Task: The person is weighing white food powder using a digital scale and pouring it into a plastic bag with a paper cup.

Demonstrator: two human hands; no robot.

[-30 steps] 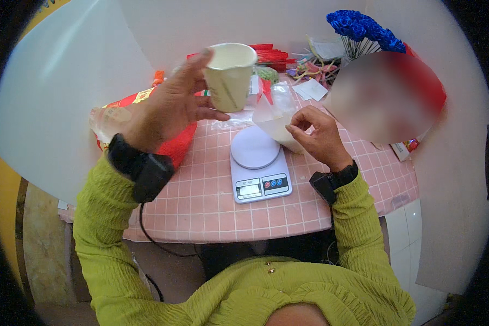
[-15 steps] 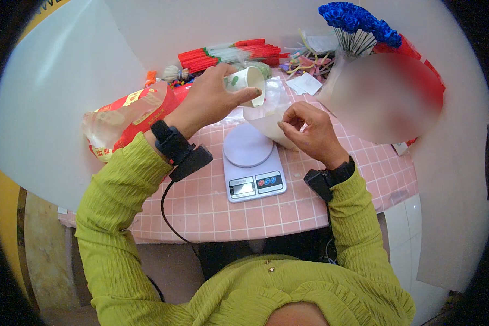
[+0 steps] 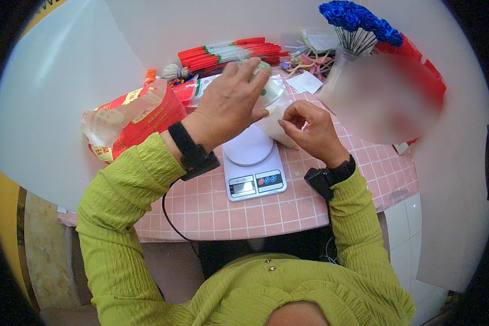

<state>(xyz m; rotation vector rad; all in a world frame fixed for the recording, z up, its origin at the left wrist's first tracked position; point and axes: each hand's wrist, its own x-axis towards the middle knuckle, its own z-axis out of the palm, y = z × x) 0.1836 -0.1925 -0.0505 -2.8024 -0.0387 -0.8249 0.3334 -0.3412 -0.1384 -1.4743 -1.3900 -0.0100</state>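
My left hand [image 3: 228,100] is closed around a white paper cup [image 3: 270,95] with green marks, most of which the hand hides. The cup is tipped over a clear plastic bag [image 3: 277,129] with pale contents in its lower part. With thumb and fingers pinched, my right hand [image 3: 314,132] holds the bag's edge. Just in front of the bag lies a white kitchen scale [image 3: 251,150] with a round platform, a small display and coloured buttons. Whether anything is flowing from the cup cannot be made out.
A red and clear plastic package [image 3: 141,119] lies at the left. Behind are red and white wrapped sticks [image 3: 223,57], pastel strips [image 3: 309,62], white paper pieces [image 3: 305,82] and blue artificial roses [image 3: 358,22]. A pink checked cloth [image 3: 212,212] covers the table.
My left hand has moved right and turned over, tipping the cup toward the bag. My right hand has stayed nearly still at the bag's edge.
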